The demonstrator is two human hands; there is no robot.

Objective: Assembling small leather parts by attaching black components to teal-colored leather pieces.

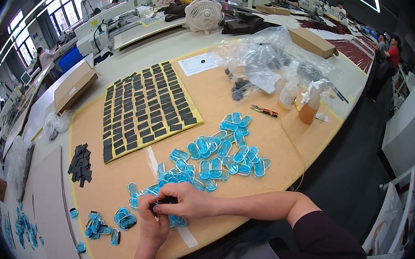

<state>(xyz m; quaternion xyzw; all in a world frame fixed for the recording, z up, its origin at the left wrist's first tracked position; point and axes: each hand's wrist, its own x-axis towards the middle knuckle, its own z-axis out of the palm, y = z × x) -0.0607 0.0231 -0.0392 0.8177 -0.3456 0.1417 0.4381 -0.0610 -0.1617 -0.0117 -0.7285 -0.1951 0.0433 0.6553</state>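
My left hand (152, 225) and my right hand (189, 201) meet over the near part of the tan work board (239, 210). Their fingers are closed together on a small black piece (167, 200), partly hidden by the fingers. Under and beyond them spreads a heap of oval metal rings in blue film (225, 151). To the left of my left hand lie smaller groups of blue-wrapped rings (95, 226), some with dark bands. A yellow board (196, 120) beyond holds rows of black rectangular patches (149, 106).
A pile of black strips (81, 164) lies at the left. Red-handled pliers (264, 111), a bottle of amber liquid (308, 111), clear plastic bags (259, 54) and a white sheet (199, 64) sit farther back. A white fan (203, 15) stands beyond; other people work in the background.
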